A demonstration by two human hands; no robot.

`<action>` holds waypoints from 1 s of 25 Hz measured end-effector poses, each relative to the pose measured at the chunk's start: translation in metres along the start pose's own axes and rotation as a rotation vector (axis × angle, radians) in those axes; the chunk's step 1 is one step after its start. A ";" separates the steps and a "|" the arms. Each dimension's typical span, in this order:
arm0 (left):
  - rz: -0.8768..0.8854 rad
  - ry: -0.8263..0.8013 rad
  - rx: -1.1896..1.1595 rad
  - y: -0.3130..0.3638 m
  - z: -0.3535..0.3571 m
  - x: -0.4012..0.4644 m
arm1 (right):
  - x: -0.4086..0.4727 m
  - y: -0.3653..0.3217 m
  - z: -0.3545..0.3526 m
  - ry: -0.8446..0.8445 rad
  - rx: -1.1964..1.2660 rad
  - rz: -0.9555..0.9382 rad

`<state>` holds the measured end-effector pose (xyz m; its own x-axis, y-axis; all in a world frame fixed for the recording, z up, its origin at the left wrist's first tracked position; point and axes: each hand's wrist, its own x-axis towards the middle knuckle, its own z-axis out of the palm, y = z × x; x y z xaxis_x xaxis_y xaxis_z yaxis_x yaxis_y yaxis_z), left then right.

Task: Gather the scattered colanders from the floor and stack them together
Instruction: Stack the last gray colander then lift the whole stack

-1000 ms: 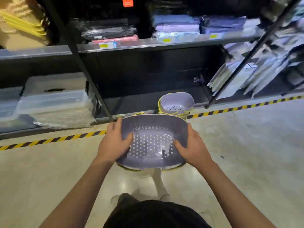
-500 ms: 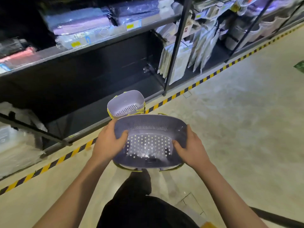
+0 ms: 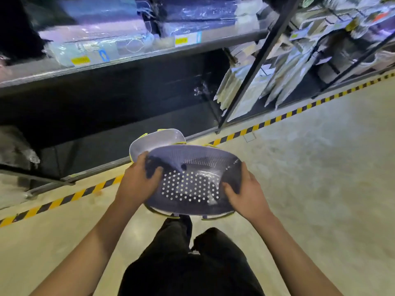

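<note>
At the frame's centre, the left hand (image 3: 136,184) and right hand (image 3: 248,197) each keep a curled grip on opposite rims of the grey perforated plastic colander (image 3: 192,180), held above the pale concrete floor (image 3: 310,189); a second grey plastic colander (image 3: 156,139) sits just behind.

Both hands on the purple colander (image 3: 190,184), held up off the floor (image 3: 310,178): left hand (image 3: 139,184) grips the left rim with thumb hooked inside, right hand (image 3: 245,197) grips the right rim the same way. Second colander (image 3: 157,139) sits just behind it at the edge of the bottom shelf (image 3: 106,146), partly hidden by the held one, yellow trim showing. Yellow-black hazard tape (image 3: 267,122) runs along the floor at the foot of the rack; bagged goods (image 3: 96,39) on the upper shelf, person's dark trousers (image 3: 192,263) below.
</note>
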<state>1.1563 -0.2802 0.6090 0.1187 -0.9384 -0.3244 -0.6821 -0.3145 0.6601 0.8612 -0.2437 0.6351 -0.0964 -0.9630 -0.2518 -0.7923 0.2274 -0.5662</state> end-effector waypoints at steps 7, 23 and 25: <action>-0.152 0.136 -0.042 -0.023 0.012 0.059 | 0.138 -0.009 0.046 -0.154 -0.031 -0.176; -0.361 0.318 0.031 -0.193 0.119 0.246 | 0.363 0.022 0.257 -0.333 -0.061 -0.420; -0.382 0.271 0.044 -0.211 0.138 0.251 | 0.366 0.035 0.281 -0.323 -0.074 -0.446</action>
<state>1.2300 -0.4294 0.2951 0.5472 -0.7622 -0.3460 -0.5821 -0.6435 0.4971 0.9671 -0.5472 0.3026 0.4390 -0.8673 -0.2349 -0.7553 -0.2146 -0.6193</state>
